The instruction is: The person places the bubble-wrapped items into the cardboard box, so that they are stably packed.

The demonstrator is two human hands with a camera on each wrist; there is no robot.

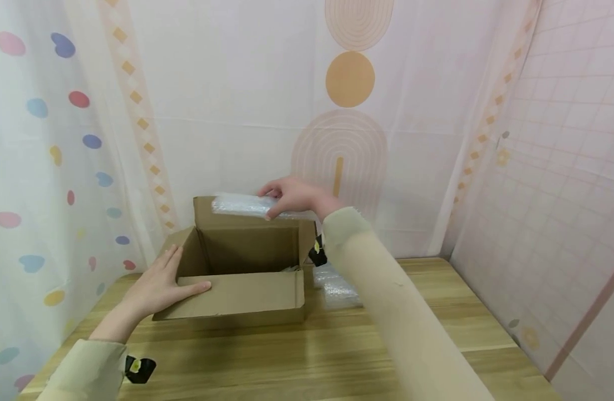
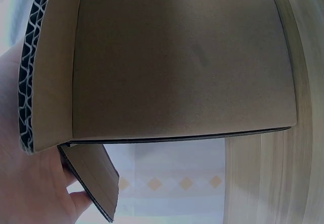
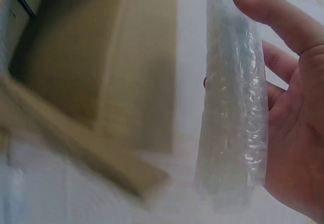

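Right hand: the right hand (image 1: 296, 196) held a bubble-wrapped bundle (image 1: 246, 206) above the far rim of the cardboard box (image 1: 236, 267), at about 12 o'clock from the box's opening. Its fingers (image 3: 273, 16) were curled round the bundle, thumb on one side and the rest behind it, pinching it along one long edge.

Bundle: long and narrow, wrapped in clear bubble wrap; what was inside could not be made out. In the head view its long axis ran from 9 o'clock to 3 o'clock, roughly parallel to the box's back flap, and most of its length stuck out toward 9 o'clock from the hand.

Key relation: the open box lay at 6 o'clock from the bundle, below it and nearer the person. The bundle's long axis matched the box's long side. The right hand was the one on it; the left was well apart from it.

Left hand: the left hand (image 1: 158, 287) lay flat on the box's near left corner, fingers straight and loosely spread, thumb along the front flap (image 2: 182, 62).

Box: open, flaps up, standing on the wooden bench (image 1: 337, 356).

Other: a second bubble-wrap piece (image 1: 337, 287) lay on the bench at 3 o'clock from the box, just beside it.
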